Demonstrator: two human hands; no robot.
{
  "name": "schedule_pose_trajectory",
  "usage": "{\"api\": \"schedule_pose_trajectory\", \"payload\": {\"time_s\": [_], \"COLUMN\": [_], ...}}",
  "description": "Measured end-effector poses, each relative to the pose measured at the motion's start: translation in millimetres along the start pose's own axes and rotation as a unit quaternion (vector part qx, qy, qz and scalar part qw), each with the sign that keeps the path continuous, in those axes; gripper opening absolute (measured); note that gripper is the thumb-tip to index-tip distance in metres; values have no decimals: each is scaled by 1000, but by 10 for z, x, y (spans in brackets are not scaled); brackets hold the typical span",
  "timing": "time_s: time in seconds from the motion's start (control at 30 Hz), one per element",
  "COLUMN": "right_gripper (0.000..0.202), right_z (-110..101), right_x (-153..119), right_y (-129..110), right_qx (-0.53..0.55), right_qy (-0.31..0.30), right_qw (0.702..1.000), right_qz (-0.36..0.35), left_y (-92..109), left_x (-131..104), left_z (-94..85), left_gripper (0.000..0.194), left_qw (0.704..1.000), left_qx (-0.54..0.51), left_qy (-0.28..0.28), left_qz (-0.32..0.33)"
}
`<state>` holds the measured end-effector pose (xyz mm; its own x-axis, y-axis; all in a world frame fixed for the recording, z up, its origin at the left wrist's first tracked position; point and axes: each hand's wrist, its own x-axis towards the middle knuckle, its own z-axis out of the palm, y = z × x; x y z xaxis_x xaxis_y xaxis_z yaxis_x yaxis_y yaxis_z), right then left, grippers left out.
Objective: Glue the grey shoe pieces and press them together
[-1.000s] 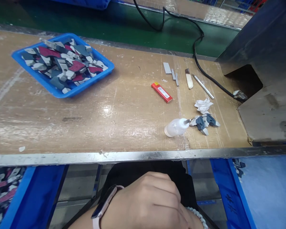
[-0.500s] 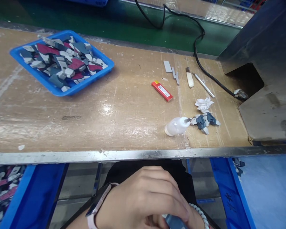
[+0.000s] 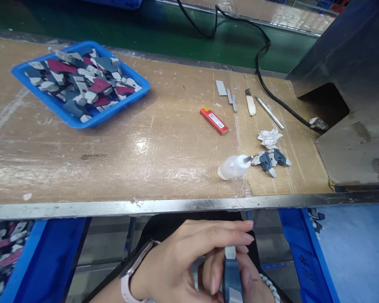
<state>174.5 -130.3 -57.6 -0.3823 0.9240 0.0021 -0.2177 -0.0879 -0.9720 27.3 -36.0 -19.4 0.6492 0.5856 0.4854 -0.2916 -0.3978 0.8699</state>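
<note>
My right hand, with a beaded bracelet at its wrist, pinches a dark blue and light grey plastic piece just below the bench edge. The piece stands roughly upright, grey tip on top; its lower end is cut off by the frame. Over it reaches my left hand, with a watch on a pink strap. Its fingers are stretched out across the tip of the piece; whether they touch it I cannot tell. The left thumb is mostly hidden.
On the bench lie a squeeze bottle, similar pieces, crumpled white tissue, a red box, a blade and a metal pen-like tool. A blue tray holds many pieces. A metal housing stands right.
My left hand's fingers have straightened from a curl and lifted. The plastic piece has risen into fuller view, turned upright, between the right hand's fingers.
</note>
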Motion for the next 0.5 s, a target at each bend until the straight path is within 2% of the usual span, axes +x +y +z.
{"api": "schedule_pose_trajectory", "payload": {"time_s": [0.1, 0.17, 0.27, 0.37, 0.5], "right_gripper": [41, 29, 32, 27, 26], "right_z": [2, 2, -21, -54, -56], "right_x": [49, 112, 168, 127, 31], "right_y": [-94, -154, -219, -227, -225], "right_qx": [165, 219, 154, 70, 23], "right_qy": [57, 93, 137, 143, 134], "right_qw": [983, 967, 972, 976, 976], "right_qz": [-55, -88, -113, -147, -171], "left_y": [-19, -13, 11, 36, 87], "left_x": [9, 23, 43, 51, 47], "left_z": [-26, -22, 6, 40, 87], "left_gripper": [64, 58, 47, 40, 34], "left_qw": [1000, 999, 997, 996, 996], "left_qx": [-6, -30, -65, -77, -75], "left_qy": [13, 33, 33, 25, 24], "left_qz": [15, 5, 9, 24, 37]}}
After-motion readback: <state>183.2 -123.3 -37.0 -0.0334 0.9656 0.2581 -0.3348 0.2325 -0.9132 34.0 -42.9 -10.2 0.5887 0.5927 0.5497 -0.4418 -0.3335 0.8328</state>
